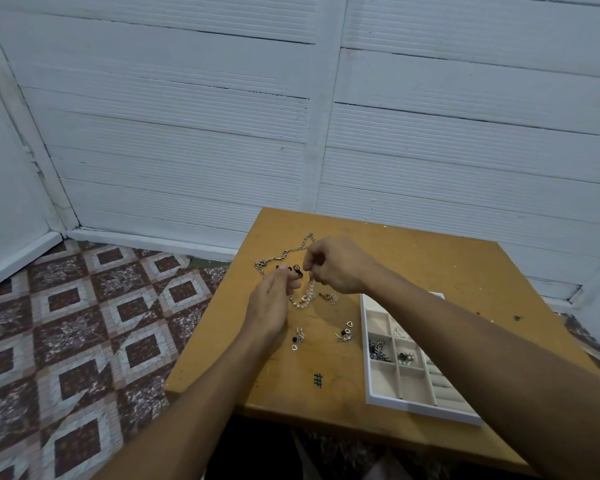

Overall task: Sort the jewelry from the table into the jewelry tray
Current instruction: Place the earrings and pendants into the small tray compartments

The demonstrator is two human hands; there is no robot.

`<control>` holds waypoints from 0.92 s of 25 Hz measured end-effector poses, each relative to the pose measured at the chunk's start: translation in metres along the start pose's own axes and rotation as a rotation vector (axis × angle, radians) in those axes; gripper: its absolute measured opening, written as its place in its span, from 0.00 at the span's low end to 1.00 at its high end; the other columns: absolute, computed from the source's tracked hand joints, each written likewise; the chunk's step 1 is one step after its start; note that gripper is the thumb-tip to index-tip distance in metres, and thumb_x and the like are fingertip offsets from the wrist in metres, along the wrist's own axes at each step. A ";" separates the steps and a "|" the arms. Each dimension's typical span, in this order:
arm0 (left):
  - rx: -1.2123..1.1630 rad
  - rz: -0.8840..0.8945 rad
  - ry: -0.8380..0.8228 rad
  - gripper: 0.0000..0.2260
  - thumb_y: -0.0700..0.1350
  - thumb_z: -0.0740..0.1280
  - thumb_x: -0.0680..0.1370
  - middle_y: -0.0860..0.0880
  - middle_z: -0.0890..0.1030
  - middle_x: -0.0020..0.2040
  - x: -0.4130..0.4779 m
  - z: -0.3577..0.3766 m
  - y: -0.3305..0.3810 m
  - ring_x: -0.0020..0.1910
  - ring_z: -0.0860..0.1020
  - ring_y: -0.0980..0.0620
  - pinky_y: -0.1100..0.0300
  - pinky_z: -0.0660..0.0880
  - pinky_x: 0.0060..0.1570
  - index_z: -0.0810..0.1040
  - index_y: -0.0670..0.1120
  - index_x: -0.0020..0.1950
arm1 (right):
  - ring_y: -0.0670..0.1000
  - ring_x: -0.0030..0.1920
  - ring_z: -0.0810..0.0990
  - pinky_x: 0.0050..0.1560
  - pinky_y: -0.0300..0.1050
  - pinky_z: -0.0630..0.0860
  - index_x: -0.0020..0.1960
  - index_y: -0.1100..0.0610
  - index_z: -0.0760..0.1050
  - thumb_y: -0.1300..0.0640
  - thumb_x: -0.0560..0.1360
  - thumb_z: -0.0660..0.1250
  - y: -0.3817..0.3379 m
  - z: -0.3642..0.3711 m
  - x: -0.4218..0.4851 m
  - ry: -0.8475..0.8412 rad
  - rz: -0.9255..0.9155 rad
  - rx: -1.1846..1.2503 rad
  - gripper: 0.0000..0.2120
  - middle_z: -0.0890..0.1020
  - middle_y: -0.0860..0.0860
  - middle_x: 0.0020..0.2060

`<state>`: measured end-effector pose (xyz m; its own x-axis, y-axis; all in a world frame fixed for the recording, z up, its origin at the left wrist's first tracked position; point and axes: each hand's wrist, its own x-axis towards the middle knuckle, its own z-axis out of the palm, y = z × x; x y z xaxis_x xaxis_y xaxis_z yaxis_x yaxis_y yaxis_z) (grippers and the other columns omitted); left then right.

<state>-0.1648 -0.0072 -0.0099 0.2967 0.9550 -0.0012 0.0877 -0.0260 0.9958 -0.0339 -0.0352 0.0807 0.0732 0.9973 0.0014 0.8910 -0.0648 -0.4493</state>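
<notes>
A tangle of jewelry lies on the wooden table (413, 258): a silver link chain (284, 254), a black cord piece (293, 270) and a pale beaded bracelet (307, 296). My right hand (336, 265) pinches the upper end of the bracelet, which hangs down from its fingers to the table. My left hand (269, 304) is beside it, fingertips pinched at the black cord. Two heart earrings (297, 339) (345, 330) lie nearer me. The white jewelry tray (371, 382) sits on the right, with several pieces in its compartments.
The table's left edge drops to a patterned tile floor (84, 341). A white slatted wall (291, 116) stands behind the table. My right forearm crosses over the tray's far end. A small hash mark (318, 380) is drawn on the tabletop.
</notes>
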 end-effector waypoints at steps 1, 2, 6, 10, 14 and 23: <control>-0.038 -0.017 0.004 0.21 0.59 0.52 0.82 0.50 0.83 0.48 0.000 0.003 0.002 0.52 0.79 0.52 0.48 0.74 0.58 0.80 0.49 0.51 | 0.50 0.41 0.78 0.44 0.42 0.74 0.46 0.57 0.80 0.66 0.73 0.65 -0.001 -0.002 -0.001 0.005 -0.005 0.000 0.08 0.79 0.50 0.38; -0.071 -0.032 0.000 0.23 0.59 0.51 0.82 0.49 0.83 0.48 0.000 0.005 0.003 0.52 0.80 0.51 0.49 0.75 0.58 0.80 0.47 0.52 | 0.50 0.40 0.77 0.43 0.41 0.73 0.46 0.57 0.80 0.66 0.74 0.65 -0.001 -0.005 -0.002 0.010 -0.009 -0.005 0.07 0.79 0.49 0.37; -0.215 -0.108 -0.033 0.26 0.59 0.50 0.82 0.44 0.84 0.48 0.002 0.014 0.007 0.52 0.81 0.46 0.49 0.77 0.58 0.81 0.44 0.53 | 0.44 0.35 0.76 0.36 0.37 0.69 0.48 0.57 0.81 0.65 0.74 0.66 -0.006 -0.019 -0.004 0.038 -0.033 -0.001 0.07 0.79 0.46 0.34; -0.275 -0.134 -0.050 0.25 0.60 0.50 0.82 0.45 0.85 0.47 0.000 0.020 0.010 0.50 0.82 0.46 0.51 0.77 0.56 0.81 0.45 0.50 | 0.43 0.34 0.78 0.34 0.34 0.70 0.47 0.56 0.81 0.65 0.73 0.67 -0.012 -0.032 -0.007 0.079 -0.042 0.036 0.07 0.80 0.46 0.33; -0.323 -0.167 -0.104 0.25 0.59 0.50 0.82 0.43 0.84 0.48 -0.007 0.027 0.015 0.48 0.83 0.48 0.55 0.77 0.52 0.81 0.45 0.49 | 0.47 0.37 0.81 0.36 0.35 0.73 0.47 0.56 0.81 0.64 0.73 0.69 -0.018 -0.042 -0.009 0.113 -0.050 0.076 0.06 0.83 0.51 0.39; -0.703 -0.420 -0.193 0.27 0.59 0.51 0.82 0.42 0.83 0.45 -0.022 0.043 0.031 0.45 0.81 0.44 0.52 0.77 0.47 0.78 0.38 0.57 | 0.46 0.37 0.80 0.41 0.38 0.74 0.45 0.55 0.81 0.64 0.72 0.70 -0.012 -0.056 -0.019 0.156 -0.032 0.092 0.06 0.81 0.48 0.37</control>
<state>-0.1272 -0.0416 0.0171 0.5348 0.7752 -0.3362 -0.3670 0.5715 0.7339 -0.0207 -0.0553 0.1361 0.1202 0.9810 0.1523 0.8501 -0.0224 -0.5262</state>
